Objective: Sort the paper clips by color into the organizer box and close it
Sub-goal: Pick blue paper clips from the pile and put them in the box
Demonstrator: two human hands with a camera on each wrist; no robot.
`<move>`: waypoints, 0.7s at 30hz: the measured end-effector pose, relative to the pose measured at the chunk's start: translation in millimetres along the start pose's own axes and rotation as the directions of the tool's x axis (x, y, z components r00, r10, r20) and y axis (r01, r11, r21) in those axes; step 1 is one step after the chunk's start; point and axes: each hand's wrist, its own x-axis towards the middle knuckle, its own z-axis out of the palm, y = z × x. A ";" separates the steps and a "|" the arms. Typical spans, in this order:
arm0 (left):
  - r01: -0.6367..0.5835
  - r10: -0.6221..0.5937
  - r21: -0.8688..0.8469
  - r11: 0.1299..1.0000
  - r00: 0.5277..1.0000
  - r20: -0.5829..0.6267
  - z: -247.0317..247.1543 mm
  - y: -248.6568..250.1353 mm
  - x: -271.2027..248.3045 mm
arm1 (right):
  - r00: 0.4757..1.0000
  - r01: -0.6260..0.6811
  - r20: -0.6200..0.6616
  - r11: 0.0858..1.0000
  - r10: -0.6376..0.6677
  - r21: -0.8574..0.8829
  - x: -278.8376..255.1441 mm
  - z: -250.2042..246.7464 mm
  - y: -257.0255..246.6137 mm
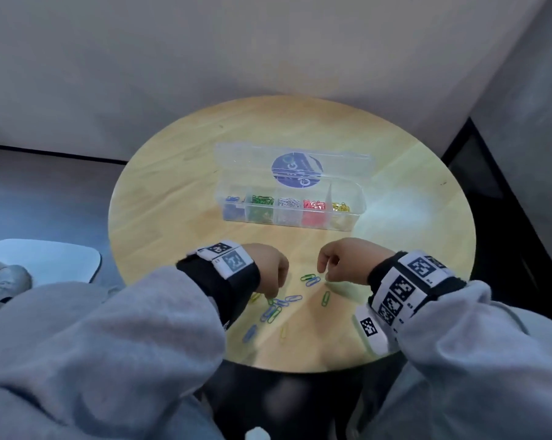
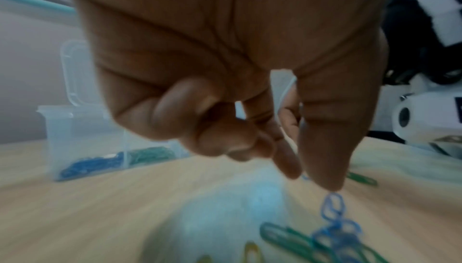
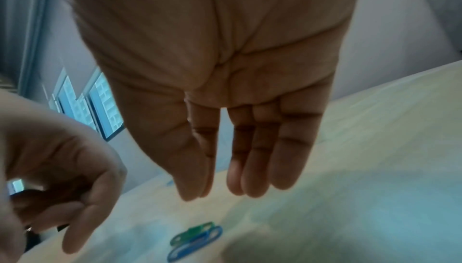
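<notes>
The clear organizer box (image 1: 360,198) stands open mid-table, its lid (image 1: 236,160) tilted back; its compartments hold blue, green, white, red and yellow clips. Loose clips lie near the front edge: a green and blue pair (image 1: 309,278), a green clip (image 1: 325,298), a blue one (image 1: 250,332), a yellow one (image 1: 283,331). My left hand (image 1: 273,296) reaches down into the blue and green cluster; in the left wrist view its thumb and forefinger (image 2: 312,180) pinch a blue clip (image 2: 332,206). My right hand (image 1: 323,276) hovers over the pair (image 3: 197,235), fingers (image 3: 250,168) straight, holding nothing.
The round wooden table (image 1: 173,201) stands against a pale wall. A white chair seat (image 1: 46,258) sits low at the left, and dark floor lies to the right. The box (image 2: 75,128) is an arm's reach beyond the loose clips.
</notes>
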 end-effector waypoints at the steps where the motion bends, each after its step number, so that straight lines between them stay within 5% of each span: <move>1: -0.019 0.019 0.008 1.000 1.000 0.021 1.6 1.1 0.3 | 1.000 0.009 0.011 1.000 -0.009 -0.018 1.3 2.5 -1.3; 12: -0.095 0.085 0.186 0.978 0.995 0.060 16.7 14.1 17.1 | 0.993 0.113 0.052 0.974 -0.105 -0.195 13.3 22.6 -5.7; 21: -0.041 0.039 0.106 0.993 0.999 0.021 17.1 7.5 21.7 | 0.987 0.159 0.060 0.971 -0.150 -0.181 11.3 23.9 -9.8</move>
